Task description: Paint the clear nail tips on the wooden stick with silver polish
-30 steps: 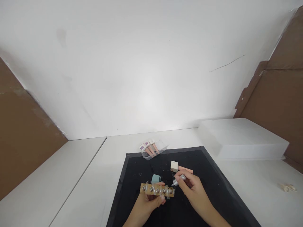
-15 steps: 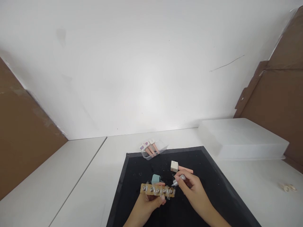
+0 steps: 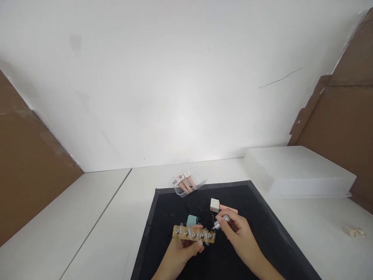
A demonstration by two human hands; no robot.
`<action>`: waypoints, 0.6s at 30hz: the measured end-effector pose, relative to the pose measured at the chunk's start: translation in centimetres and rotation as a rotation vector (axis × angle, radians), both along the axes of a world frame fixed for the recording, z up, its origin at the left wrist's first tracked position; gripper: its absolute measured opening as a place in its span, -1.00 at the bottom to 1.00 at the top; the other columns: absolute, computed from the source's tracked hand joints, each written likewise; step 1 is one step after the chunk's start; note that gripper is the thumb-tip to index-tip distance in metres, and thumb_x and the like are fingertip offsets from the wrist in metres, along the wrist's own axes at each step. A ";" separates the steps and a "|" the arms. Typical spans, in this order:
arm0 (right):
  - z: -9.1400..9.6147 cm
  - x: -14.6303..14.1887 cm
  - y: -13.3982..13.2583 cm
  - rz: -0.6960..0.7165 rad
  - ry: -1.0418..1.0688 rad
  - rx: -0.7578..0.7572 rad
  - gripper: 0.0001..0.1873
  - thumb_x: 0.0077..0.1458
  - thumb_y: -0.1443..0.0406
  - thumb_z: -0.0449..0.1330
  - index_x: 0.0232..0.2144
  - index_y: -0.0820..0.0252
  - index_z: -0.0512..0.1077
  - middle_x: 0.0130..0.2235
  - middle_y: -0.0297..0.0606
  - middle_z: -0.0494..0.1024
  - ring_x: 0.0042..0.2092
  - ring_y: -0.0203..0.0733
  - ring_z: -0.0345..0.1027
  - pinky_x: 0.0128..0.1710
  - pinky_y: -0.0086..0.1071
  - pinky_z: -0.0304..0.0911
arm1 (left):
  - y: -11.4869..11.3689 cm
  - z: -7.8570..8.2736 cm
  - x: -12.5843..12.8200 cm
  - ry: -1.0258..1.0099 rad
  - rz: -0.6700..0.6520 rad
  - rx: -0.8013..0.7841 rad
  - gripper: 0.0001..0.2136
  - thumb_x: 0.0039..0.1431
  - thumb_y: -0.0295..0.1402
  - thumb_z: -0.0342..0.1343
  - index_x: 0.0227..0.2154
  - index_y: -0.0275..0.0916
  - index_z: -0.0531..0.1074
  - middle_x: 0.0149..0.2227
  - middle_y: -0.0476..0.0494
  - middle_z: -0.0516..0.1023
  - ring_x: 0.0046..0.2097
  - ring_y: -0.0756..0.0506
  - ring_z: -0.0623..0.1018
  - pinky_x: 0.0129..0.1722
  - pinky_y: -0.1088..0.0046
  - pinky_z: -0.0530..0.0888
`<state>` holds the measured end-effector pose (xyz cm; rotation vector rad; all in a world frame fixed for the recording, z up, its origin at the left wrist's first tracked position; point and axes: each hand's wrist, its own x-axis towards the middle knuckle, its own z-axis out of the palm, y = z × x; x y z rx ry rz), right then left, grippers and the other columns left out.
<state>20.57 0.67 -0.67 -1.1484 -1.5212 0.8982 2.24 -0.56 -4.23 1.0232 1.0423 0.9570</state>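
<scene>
My left hand (image 3: 185, 251) holds up a tan wooden strip (image 3: 184, 232) from below, its thumb along the near edge. Several round metal studs run along the strip, and clear curved pieces (image 3: 206, 236) that look like nail tips lie slanted across them. In my right hand (image 3: 237, 229) a short silver-handled applicator (image 3: 221, 222) is pinched between thumb and fingers. Its thin dark tip is at the strip's right end; whether it touches, I cannot tell. Just behind the strip sits a teal block-shaped bottle (image 3: 192, 221). Beyond my right hand lies a white square bottle (image 3: 215, 205) with a long pink cap.
A clear plastic tray (image 3: 201, 180) at the black mat's far edge holds several bottles with pink caps (image 3: 183, 186). The black mat (image 3: 171, 202) covers the white table. At the right stand a white box (image 3: 303, 171) and small beige rings (image 3: 354, 232). Cardboard panels (image 3: 338, 116) flank the sides.
The silver applicator and my right hand have shifted very slightly to the right. The left hand and strip are almost unmoved.
</scene>
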 end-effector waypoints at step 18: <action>0.5 0.1 -0.4 0.122 -0.064 0.075 -0.76 0.11 0.24 0.05 -0.51 0.23 0.39 -0.55 -0.34 0.35 -0.53 -0.28 0.20 -0.55 -0.46 0.14 | 0.1 0.0 -0.1 -0.021 -0.014 -0.012 -0.53 -0.23 -0.18 0.28 -0.21 -0.30 0.42 -0.48 -0.06 0.48 -0.46 0.02 0.41 -0.46 0.50 0.27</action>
